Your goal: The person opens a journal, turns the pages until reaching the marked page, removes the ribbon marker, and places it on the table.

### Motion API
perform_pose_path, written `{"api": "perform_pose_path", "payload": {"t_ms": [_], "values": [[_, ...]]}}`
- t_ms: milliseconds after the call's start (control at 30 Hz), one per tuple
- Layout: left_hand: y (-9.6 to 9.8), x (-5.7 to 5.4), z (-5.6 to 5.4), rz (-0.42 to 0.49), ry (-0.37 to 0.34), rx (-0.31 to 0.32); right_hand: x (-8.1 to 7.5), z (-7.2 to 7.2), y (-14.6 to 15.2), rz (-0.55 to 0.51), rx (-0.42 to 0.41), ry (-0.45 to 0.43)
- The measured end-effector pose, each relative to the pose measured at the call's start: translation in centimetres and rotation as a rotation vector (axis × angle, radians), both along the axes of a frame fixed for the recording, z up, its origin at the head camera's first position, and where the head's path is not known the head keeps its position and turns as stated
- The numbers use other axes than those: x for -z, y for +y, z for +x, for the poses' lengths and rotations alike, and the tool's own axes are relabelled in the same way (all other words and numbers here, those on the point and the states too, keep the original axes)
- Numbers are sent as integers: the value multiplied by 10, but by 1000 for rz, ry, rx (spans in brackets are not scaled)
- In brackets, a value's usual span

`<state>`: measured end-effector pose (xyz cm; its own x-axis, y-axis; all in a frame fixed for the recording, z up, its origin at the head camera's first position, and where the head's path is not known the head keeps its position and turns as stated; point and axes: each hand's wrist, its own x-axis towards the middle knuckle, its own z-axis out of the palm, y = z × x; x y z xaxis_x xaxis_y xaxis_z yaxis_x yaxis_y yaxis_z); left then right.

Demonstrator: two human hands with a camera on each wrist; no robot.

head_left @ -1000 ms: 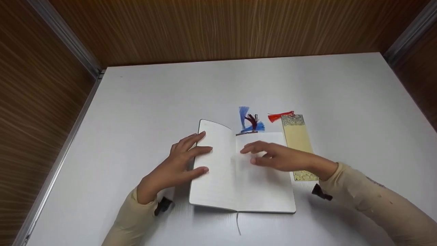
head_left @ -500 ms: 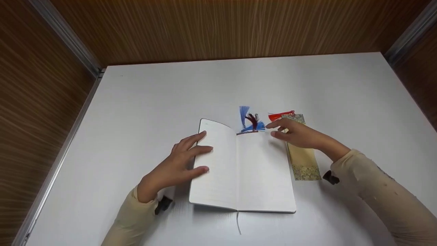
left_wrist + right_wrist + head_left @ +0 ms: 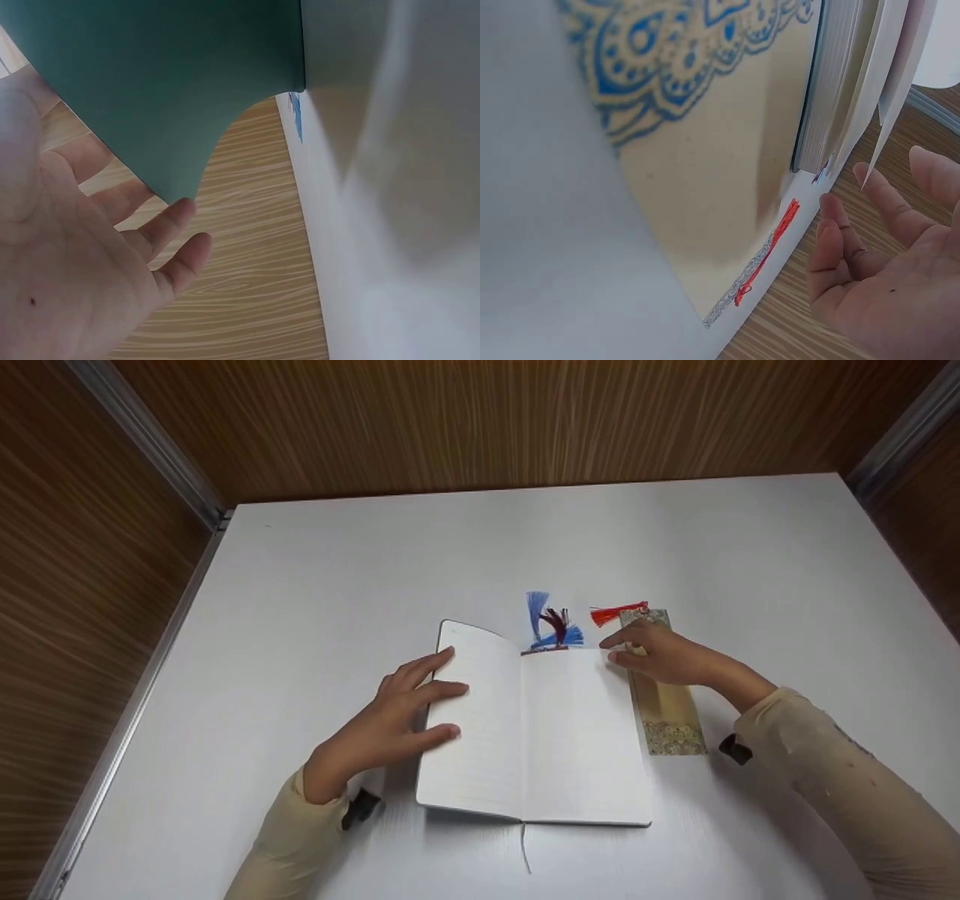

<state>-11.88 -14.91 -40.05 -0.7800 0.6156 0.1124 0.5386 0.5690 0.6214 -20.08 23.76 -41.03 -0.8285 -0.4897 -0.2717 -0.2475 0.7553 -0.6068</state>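
A notebook with blank white pages (image 3: 581, 735) lies spread on the white table, its left side tilted up. My left hand (image 3: 401, 720) rests at the outer edge of the left page (image 3: 480, 757), fingers spread over it. From below, the green cover (image 3: 172, 90) hides part of those fingers. At the right page's upper corner, my right hand (image 3: 664, 652) has its thumb and index fingertips apart. In the right wrist view, a page corner (image 3: 875, 142) stands off the block near the index fingertip. Under this hand lies a cream bookmark (image 3: 667, 701) with patterned ends.
A red tassel (image 3: 616, 613) hangs off the bookmark's top. Blue tassels (image 3: 537, 604) and a dark red tassel (image 3: 556, 626) stick out above the notebook. A thin ribbon (image 3: 526, 851) trails from its bottom edge. Wood-grain panels (image 3: 525, 420) border the table.
My right hand has moved from over the middle of the right page to its upper right corner, now covering part of the bookmark. The left hand stays in place.
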Motion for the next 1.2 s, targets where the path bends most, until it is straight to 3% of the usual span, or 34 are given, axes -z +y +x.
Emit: {"api": "perform_pose_path", "payload": {"t_ms": [267,467,633,833,1200], "values": [[-2,4,-1,-25,-3,2,7,2,4,-100,78,-55],[-4,6,-1,-16,-24,5,8,5,6,-204,151,-290],[-6,6,-1,-16,-34,-3,4,13,4,-295,162,-452],[-9,6,-3,-24,-40,-2,3,31,-3,-335,137,-551],[-13,7,-4,-24,-66,-9,-2,53,-20,-425,-6,-580]]}}
